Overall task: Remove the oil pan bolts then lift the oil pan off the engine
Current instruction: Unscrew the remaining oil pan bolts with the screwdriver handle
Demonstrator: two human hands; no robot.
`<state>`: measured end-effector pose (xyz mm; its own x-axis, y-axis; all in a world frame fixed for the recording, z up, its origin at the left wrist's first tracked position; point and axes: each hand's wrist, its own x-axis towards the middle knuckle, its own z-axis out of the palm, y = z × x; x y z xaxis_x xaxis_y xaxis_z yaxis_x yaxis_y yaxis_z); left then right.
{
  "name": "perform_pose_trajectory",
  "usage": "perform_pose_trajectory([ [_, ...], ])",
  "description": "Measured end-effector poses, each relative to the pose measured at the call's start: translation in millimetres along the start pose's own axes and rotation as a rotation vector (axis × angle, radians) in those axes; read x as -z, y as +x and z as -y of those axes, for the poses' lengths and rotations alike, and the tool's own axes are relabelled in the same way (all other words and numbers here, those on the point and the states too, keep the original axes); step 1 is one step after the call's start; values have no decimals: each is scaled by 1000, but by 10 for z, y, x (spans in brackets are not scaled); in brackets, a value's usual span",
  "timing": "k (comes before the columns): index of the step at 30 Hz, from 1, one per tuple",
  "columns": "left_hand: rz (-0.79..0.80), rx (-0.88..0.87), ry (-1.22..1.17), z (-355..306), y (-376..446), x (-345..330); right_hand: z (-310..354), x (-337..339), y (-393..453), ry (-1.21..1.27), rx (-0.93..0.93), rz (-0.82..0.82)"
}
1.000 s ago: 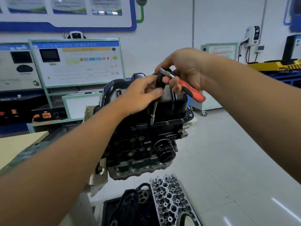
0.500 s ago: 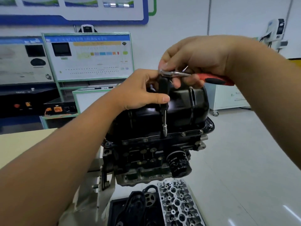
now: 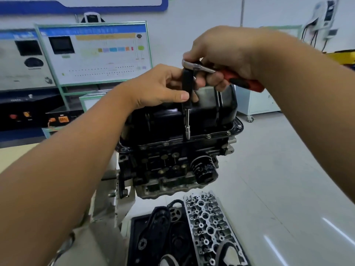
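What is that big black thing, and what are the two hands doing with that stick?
The picture comes from a camera on a person's head, looking down at their own hands. The big black lump is a car engine turned upside down on a stand. The smooth black tub on top is its oil pan. The right hand grips a ratchet with a red handle, a tool that turns bolts. The left hand holds the long black extension steady, with its silver tip resting on the pan's rim. Below, on a black tray, lies a metal cylinder head.
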<state>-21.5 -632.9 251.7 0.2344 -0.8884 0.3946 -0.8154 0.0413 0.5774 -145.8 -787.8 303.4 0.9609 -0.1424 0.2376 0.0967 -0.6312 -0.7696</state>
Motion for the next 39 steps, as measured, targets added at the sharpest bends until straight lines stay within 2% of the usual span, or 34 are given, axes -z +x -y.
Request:
perform_pose_trajectory([
  [5, -68, -12, -17, 88, -21, 45, 95, 85, 202, -169, 64, 118],
  [8, -213, -42, 54, 132, -84, 55, 242, 32, 284, -287, 112, 240],
  [11, -267, -30, 61, 120, -10, -82, 165, 95, 200, -283, 133, 148],
  [13, -254, -3, 85, 75, 36, -162, 48, 139, 123, -178, 82, 97],
  [16, -228, 20, 39, 37, 49, -149, -11, 118, 70, 90, -67, 109],
  [20, -101, 6, -124, 38, 27, -65, -22, 150, 29, 204, -107, 88],
  [26, -52, 19, -118, 50, 91, -14, 35, 204, 75, 191, -77, 99],
  [28, -47, 27, -82, 58, 103, 14, 120, 464, 92, 254, 19, 117],
  [30, -55, 29, -58, 50, 130, 33, 186, 689, 94, 256, 137, 33],
  [33, -161, 32, 2, 87, 139, -9, 112, 594, 140, -129, 187, -185],
  [34, -220, 30, 29, 123, 142, -38, 27, 478, 138, -209, 181, -194],
  [37, -421, -27, 70, 219, 173, -168, -196, 103, 89, -167, 258, -141],
  [39, -495, -28, 98, 218, 209, -226, -341, -46, 133, -100, 318, -225],
])
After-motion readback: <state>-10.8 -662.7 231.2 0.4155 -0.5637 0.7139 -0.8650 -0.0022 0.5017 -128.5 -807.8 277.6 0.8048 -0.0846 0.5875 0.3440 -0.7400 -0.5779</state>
